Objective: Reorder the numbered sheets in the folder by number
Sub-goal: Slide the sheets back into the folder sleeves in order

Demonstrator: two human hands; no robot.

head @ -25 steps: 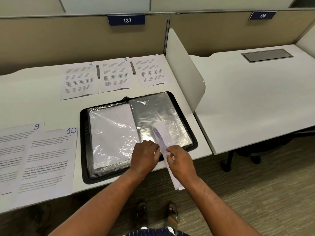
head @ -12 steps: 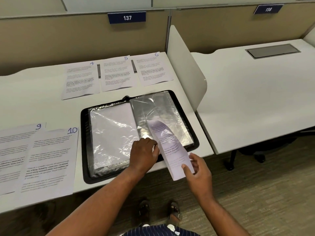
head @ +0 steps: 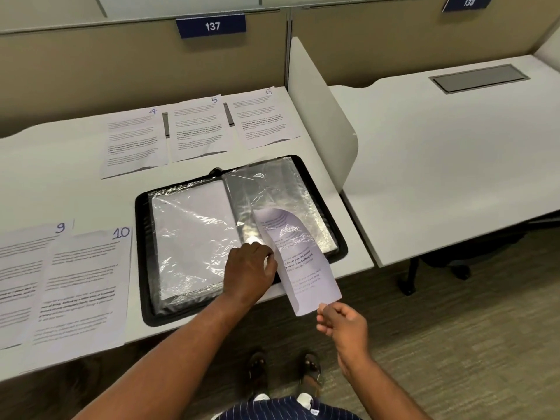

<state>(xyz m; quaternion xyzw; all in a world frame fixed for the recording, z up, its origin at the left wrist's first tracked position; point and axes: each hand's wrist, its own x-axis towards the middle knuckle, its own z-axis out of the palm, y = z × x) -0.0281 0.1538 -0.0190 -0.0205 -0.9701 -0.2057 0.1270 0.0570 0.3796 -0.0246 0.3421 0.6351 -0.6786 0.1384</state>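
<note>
Sheet is further out of the right pocket than half a second ago: only its upper end sits under the plastic, the rest bows out past the desk edge. Right hand has pulled back toward the body, off the desk; thumb and forefinger pinch the sheet's near edge, other fingers curled. Left hand unmoved at the near edge of the folder, fingers curled onto the pocket mouth, holding it. Folder lies open on the desk; left pocket holds a page that shows white. Number on the pulled sheet unreadable. Loose on the desk: sheet 4, sheet 5, sheet 6 in a row behind the folder, sheet 9 and sheet 10 to its left.
</note>
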